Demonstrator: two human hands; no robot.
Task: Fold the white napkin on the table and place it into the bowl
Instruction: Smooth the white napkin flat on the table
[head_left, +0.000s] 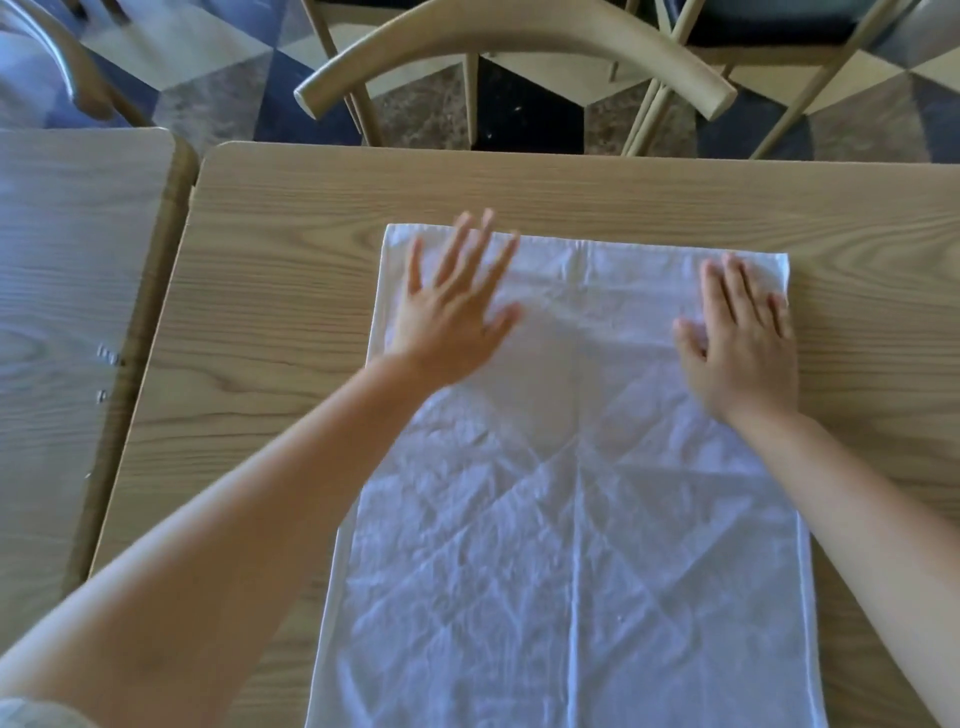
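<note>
A white napkin (571, 519) lies spread flat on the wooden table (270, 291), creased with diagonal and straight fold lines, reaching from the table's middle down past the bottom of the view. My left hand (452, 312) rests palm down on its far left corner, fingers spread. My right hand (743, 338) presses flat on the far right corner, fingers together and pointing away from me. Neither hand grips the cloth. No bowl is in view.
A second wooden table (67, 312) stands close on the left, with a narrow gap between the two. A light wooden chair (514, 57) is pushed in at the far edge, another chair (779, 47) behind it on a patterned floor.
</note>
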